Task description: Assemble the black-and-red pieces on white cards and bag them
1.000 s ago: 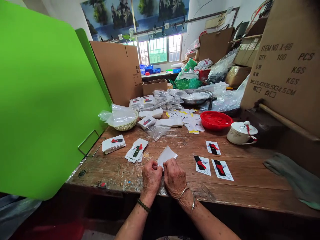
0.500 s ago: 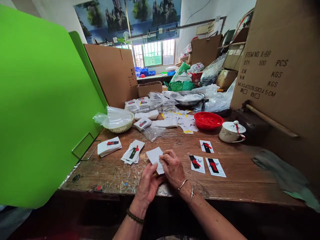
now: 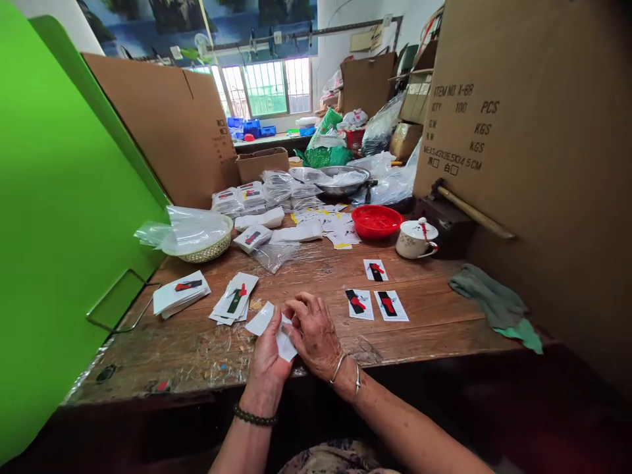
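A flat white packet [image 3: 285,343], perhaps a card in a sleeve, is gripped in my left hand [image 3: 270,355], thumb on top. My right hand [image 3: 316,334] has curled fingers at its right edge, seeming to pinch it; the fingertips are partly hidden. Just left of my hands is a loose stack of packed cards [image 3: 228,308], its top one carrying a black and red item. A neater stack [image 3: 174,301] lies farther left. To the right, three cards with black and red items rest on the wood: a far one [image 3: 376,270] and two nearer ones [image 3: 356,310] [image 3: 395,311].
Behind my hands are a basket of clear bags [image 3: 210,251], white packs [image 3: 299,232], printed cards [image 3: 340,227], a red bowl [image 3: 376,227] and a lidded mug [image 3: 412,245]. A grey cloth [image 3: 486,293] lies right. Cardboard boxes [image 3: 162,125] and a green panel [image 3: 59,217] flank the wooden table [image 3: 434,303].
My view has turned right. The packet has tilted, and my left thumb now lies across its face. My right fingers have shifted from its upper part to its right edge.
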`<state>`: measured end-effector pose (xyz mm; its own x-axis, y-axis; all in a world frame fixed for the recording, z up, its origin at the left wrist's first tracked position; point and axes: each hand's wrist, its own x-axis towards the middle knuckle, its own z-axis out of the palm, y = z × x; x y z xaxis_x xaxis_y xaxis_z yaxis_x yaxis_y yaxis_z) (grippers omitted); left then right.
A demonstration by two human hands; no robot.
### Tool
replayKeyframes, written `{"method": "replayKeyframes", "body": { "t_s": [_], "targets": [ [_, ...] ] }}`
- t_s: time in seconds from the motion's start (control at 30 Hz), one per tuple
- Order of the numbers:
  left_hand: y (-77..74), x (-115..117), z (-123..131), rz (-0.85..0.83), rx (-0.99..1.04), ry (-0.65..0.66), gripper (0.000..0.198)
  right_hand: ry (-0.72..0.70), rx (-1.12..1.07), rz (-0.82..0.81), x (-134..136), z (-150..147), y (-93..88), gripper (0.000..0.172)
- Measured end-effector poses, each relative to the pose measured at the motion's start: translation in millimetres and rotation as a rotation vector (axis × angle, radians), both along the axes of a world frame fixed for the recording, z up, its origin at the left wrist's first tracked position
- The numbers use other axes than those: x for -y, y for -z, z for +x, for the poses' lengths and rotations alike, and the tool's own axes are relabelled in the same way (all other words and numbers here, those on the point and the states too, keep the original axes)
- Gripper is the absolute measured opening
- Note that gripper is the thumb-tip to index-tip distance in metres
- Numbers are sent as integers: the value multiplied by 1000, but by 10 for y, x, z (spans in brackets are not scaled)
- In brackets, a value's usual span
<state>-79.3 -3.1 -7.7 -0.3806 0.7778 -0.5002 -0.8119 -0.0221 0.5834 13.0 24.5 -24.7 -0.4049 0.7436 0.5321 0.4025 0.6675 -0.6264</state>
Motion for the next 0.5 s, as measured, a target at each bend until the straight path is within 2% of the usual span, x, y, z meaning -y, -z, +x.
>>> {"method": "replayKeyframes", "body": {
  "t_s": [0.13,0.2,0.27,0.33,0.4,0.5],
  "targets": [
    [36,-61,41,-66,6,-59,11,-72,24,-82,18,141,-50,35],
    [11,-90,54,-92,-39,-75,10,-152,37,-139,-90,320,-76,40],
    [-35,-112,86,-119,-79,-72,8,-165,77,-181,-305,581,-97,39],
    [-82,-134,153,-132,-108,-16,5,-58,170,-183,-598,881,-116,30],
    [-109,-171,255,-126,-117,92,3,90,337,-190,-898,1150,-128,21],
    [-93,-274,428,-103,-164,258,8,196,585,-252,-1217,1379,-126,15]
  ]
}}
